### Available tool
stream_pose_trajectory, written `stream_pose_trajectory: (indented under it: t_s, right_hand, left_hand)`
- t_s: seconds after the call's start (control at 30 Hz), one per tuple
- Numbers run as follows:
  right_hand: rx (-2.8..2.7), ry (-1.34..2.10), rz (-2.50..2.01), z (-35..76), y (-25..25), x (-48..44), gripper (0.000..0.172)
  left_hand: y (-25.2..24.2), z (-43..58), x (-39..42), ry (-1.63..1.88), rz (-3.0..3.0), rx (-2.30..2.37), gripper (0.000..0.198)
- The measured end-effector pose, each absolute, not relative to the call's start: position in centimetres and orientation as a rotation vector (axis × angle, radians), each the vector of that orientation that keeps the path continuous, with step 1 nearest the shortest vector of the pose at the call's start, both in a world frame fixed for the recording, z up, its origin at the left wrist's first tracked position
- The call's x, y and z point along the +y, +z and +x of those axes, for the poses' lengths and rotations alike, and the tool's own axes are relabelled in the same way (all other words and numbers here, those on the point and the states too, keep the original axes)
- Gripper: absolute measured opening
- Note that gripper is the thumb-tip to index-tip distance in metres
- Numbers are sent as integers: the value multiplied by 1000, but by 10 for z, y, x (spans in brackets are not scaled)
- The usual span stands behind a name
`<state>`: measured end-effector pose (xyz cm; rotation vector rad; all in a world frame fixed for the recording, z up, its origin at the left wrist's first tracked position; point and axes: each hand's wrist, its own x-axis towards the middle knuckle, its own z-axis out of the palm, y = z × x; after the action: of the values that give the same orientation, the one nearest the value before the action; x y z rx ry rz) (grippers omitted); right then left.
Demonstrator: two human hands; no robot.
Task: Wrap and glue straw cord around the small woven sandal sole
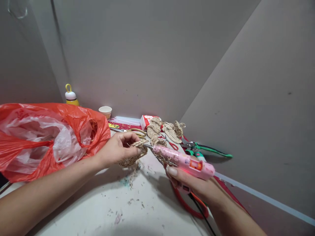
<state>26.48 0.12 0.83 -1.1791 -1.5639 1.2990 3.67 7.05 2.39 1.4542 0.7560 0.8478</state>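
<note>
My left hand (117, 148) is closed around a small woven straw sandal (134, 154), held just above the white table (103, 209). My right hand (187, 180) grips a pink hot glue gun (183, 160) by its handle. The gun's metal nozzle points left and touches the edge of the straw piece. A black cord runs from the gun down toward me.
A big red plastic bag (44, 137) with white plastic inside fills the left. At the back stand a yellow bottle (71, 97), a paper cup (105, 111), glue sticks (125, 120), a red box (146, 120), more woven sandals (164, 129), gold scissors (134, 131) and green pruners (206, 150). Straw scraps litter the table.
</note>
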Motion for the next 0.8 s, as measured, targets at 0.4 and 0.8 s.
stream_pose_trajectory:
  t_s: [0.4,0.8]
  right_hand:
    - [-1698,1277,-1223,263,22,-1,55]
    - [-1628,1158,-1160,258,26,-3,42]
  left_hand:
    - [24,37,68,930,1664,801,16]
    - [27,39,65,954,1671,807,13]
